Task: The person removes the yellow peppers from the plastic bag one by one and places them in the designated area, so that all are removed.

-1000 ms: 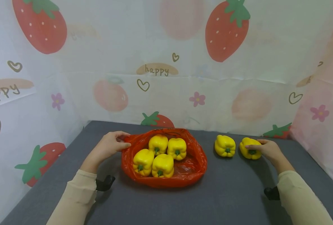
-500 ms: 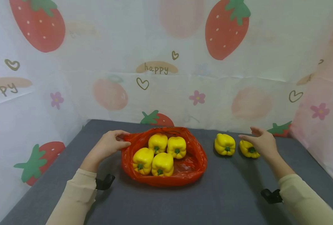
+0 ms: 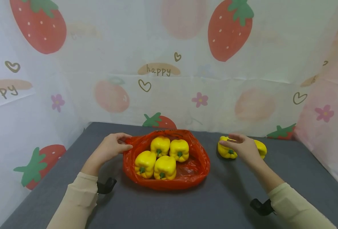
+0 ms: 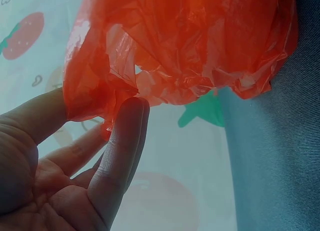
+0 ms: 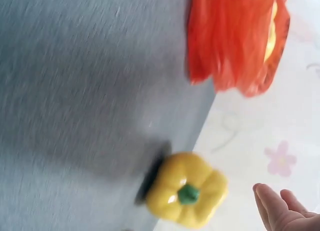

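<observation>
My left hand (image 3: 111,147) pinches the left rim of a red plastic bag (image 3: 169,184); the left wrist view shows the thin film of the bag (image 4: 195,36) between thumb and fingers. Several yellow bell peppers, one at the front (image 3: 165,167), lie inside the open bag with green stems toward me. My right hand (image 3: 244,151) holds nothing, its fingers spread over a yellow bell pepper (image 3: 224,151) and partly covering it. Another bell pepper (image 3: 261,148) sits behind the hand to the right, mostly hidden. From the right wrist, fingers (image 5: 280,211) are apart from the nearer pepper (image 5: 167,191).
A dark grey cloth-covered table (image 3: 169,210) carries everything. White sheeting (image 3: 169,101) printed with strawberries, hearts and flowers stands along its back and both sides. Black wrist cameras, such as the right one (image 3: 261,207), stick out below the sleeves.
My right hand has let go of the rightmost pepper, lifted and moved left over the neighbouring one. My left hand still grips the bag's rim in the same place.
</observation>
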A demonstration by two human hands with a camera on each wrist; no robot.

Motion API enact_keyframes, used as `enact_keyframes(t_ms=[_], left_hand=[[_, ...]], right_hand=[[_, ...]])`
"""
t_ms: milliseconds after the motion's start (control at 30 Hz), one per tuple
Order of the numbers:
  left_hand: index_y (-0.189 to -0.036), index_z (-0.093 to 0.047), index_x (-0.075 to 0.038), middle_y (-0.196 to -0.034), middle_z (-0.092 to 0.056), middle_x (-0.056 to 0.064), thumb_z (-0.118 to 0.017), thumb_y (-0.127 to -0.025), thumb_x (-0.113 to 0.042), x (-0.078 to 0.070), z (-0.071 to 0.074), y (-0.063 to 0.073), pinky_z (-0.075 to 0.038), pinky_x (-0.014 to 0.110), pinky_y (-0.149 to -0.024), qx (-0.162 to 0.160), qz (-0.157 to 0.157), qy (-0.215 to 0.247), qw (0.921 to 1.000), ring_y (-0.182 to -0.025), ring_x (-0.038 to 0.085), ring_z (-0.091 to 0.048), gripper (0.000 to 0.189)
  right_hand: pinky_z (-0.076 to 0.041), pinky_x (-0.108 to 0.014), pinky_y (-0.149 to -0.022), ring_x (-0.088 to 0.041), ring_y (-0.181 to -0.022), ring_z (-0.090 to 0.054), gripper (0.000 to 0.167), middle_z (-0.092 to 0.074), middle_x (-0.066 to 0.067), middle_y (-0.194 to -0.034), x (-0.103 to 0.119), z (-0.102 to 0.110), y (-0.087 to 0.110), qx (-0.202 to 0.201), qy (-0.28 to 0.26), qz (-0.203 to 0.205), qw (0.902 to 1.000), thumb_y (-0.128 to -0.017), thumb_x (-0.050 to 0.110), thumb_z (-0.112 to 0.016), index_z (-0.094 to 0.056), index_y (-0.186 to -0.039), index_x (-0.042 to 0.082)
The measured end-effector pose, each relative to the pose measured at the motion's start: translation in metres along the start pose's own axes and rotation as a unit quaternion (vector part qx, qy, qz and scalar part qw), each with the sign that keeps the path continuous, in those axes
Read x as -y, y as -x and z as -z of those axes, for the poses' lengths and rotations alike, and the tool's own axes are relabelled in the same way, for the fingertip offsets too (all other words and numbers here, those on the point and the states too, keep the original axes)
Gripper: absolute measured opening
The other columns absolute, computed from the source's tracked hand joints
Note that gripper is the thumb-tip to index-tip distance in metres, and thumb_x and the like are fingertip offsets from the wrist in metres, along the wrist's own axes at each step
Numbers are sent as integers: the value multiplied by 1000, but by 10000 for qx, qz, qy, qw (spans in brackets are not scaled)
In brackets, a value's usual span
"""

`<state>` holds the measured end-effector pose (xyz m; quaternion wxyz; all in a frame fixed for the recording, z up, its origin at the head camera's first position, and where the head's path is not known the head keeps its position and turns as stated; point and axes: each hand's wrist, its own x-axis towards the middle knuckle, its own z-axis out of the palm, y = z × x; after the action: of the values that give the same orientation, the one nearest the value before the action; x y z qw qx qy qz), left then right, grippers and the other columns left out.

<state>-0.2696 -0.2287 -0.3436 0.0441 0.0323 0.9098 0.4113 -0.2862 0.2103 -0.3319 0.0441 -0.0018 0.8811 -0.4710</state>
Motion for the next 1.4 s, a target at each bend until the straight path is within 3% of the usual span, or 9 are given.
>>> enact_keyframes(t_ms=[267, 533, 1133, 1400], left_hand=[[-136, -56, -3, -119, -68, 19, -66, -95, -23, 0, -1, 1, -58, 44, -90, 14, 19, 35, 10000, -100, 26, -66, 47], [-136, -57, -3, -118, -68, 19, -66, -94, -23, 1, -1, 0, -58, 45, -90, 28, 31, 23, 10000, -99, 25, -66, 47], [-136, -57, -3, -119, -67, 19, -66, -95, -24, 1, 1, 1, -59, 41, -86, 23, -7, -43, 10000, -100, 26, -66, 47], [-136, -57, -3, -119, -67, 18, -66, -95, -24, 0, 0, 0, -59, 43, -88, 44, 4, -23, 10000, -100, 25, -66, 47]], right_hand=[[-44, -50, -111, -34, -137, -47, 79, -47, -17, -152, 11, -24, 7, 347, -179, 125, 9992, -88, 53, -70, -46, -146, 6], [-46, -47, -109, -34, -134, -52, 73, -49, -20, -149, 21, -48, 9, 784, -773, 110, 9939, -90, 43, -72, -48, -143, 0], [-50, -47, -104, -32, -118, -65, 67, -56, -19, -140, 47, -102, 14, 1486, -719, -115, 9862, -86, 39, -76, -55, -135, -2], [-58, -40, -93, -24, -104, -68, 46, -70, -12, -119, 48, -111, 7, 1922, -701, -190, 9787, -85, 41, -76, -71, -111, 4]])
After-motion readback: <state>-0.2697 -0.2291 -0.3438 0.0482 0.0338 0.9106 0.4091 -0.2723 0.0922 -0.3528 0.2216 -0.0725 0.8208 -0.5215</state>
